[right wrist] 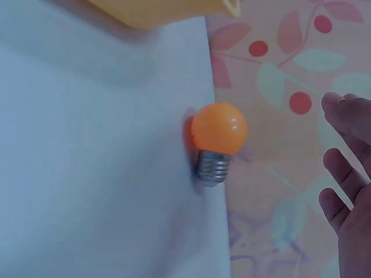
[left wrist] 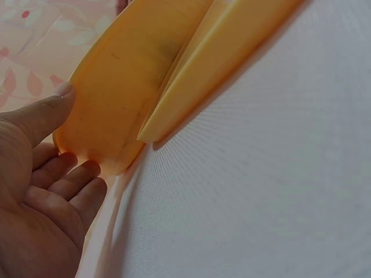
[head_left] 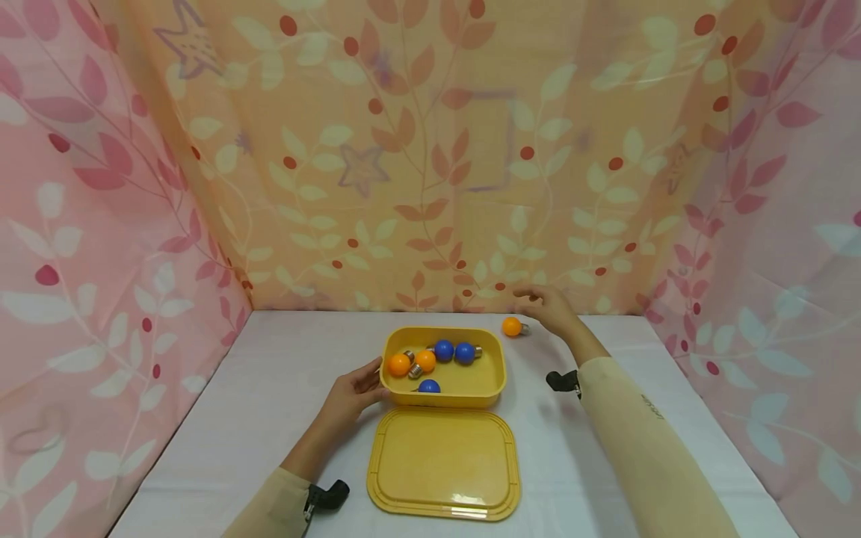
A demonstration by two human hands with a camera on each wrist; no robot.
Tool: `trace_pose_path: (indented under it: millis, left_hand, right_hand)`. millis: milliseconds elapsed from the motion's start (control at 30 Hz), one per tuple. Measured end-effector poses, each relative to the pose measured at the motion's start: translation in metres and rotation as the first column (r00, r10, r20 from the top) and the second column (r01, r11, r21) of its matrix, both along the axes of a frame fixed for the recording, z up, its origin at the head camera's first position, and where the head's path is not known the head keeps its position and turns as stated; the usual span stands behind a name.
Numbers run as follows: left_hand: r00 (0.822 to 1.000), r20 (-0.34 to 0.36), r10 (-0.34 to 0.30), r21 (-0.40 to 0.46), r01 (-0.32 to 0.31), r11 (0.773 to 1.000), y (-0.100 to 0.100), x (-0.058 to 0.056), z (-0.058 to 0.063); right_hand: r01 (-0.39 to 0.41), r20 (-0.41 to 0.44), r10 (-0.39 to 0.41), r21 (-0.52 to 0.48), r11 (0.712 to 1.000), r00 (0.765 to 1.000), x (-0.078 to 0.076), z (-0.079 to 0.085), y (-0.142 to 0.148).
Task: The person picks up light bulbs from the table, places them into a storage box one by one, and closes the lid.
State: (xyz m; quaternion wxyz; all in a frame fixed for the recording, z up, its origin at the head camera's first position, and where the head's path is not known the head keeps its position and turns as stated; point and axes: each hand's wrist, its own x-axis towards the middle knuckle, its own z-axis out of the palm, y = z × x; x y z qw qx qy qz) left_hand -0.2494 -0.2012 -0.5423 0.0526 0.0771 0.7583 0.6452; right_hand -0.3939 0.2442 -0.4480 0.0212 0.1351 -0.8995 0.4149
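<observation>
A yellow plastic box (head_left: pixel 464 385) stands on the white table. My left hand (head_left: pixel 354 392) holds its left end, thumb at the near corner and fingers along the end wall. In the left wrist view the left hand (left wrist: pixel 49 179) has its fingertips against the box's wall (left wrist: pixel 110 110). Inside lie orange bulbs (head_left: pixel 399 365) and blue bulbs (head_left: pixel 444 350) with metal screw bases. Another orange bulb (head_left: pixel 512 326) lies outside, at the table's back edge right of the box. My right hand (head_left: pixel 548 308) hovers just right of it, fingers apart and holding nothing; the right wrist view shows this bulb (right wrist: pixel 219 130) untouched.
A yellow lid (head_left: pixel 444 463) lies flat in front of the box. Patterned cloth hangs behind the table (head_left: pixel 289 344) and on both sides. Dark wrist-worn devices stick out beside both sleeves.
</observation>
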Motion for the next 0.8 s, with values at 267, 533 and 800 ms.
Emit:
trace_pose_path:
  millis: [267, 533, 800]
  left_hand:
    - [1.000, -0.020, -0.003, -0.004, 0.003, 1.000, 0.001, 0.002, 0.002]
    - [1.000, -0.028, -0.015, 0.008, 0.015, 1.000, 0.001, 0.002, 0.002]
    - [0.999, -0.025, -0.020, 0.007, 0.020, 1.000, 0.000, 0.001, 0.003]
  right_hand:
    - [0.072, 0.099, -0.071, -0.015, 0.997, 0.993, -0.005, -0.030, 0.013]
    - [0.091, 0.191, -0.075, -0.079, 0.993, 0.979, -0.007, -0.061, 0.021]
    - [0.148, 0.224, -0.111, -0.157, 0.976, 0.968, -0.005, -0.083, 0.017]
